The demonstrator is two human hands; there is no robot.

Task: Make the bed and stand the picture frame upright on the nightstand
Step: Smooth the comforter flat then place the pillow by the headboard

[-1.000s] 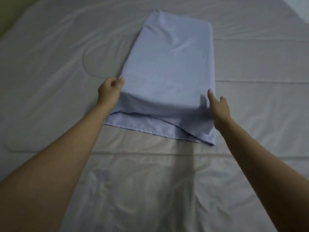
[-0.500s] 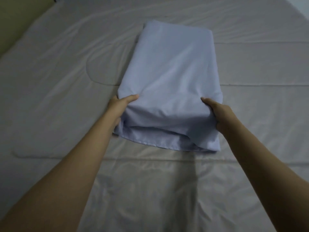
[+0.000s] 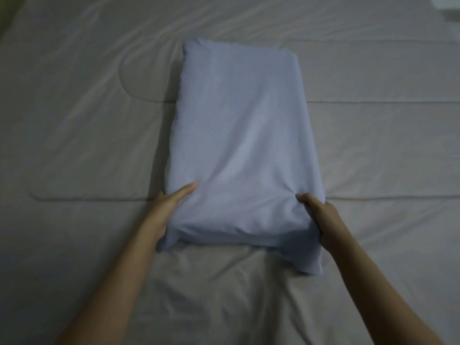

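Step in hand: the bed-making half, specifically dealing with the pillow [image 3: 245,150]. Both hands are on its near end.

Left hand [image 3: 167,212]: thumb lies straight on top of the pillow's near left corner, palm against the side. The other fingers are hidden under or behind the fabric, so it reads as a thumb-over clasp on that corner, but I cannot tell how far they curl.

Right hand [image 3: 321,220]: thumb curls over the top at the near right corner and digs in, with the fabric puckering just inboard of it. The fingers run down the side and under. This one clearly grips the pillow.

Pillow position: it lies long-ways between the two hands and runs straight away from them, flat on the bedspread [image 3: 74,145]. Loose pillowcase opening [image 3: 307,266] trails just below and behind the right hand, toward the person, not tucked.

Picture frame and nightstand: neither shows here.

Judgement: the bedspread already looks fairly flat, so the bed is mostly made; pillow placement remains, and the frame step looks not yet started.

Next move probably calls for:
- an even lift or slide from both corners so the pillow doesn't skew
- carrying it away from the hands toward the head of the bed
- tucking the loose flap by the right hand
- not dragging new wrinkles into the bedspread.
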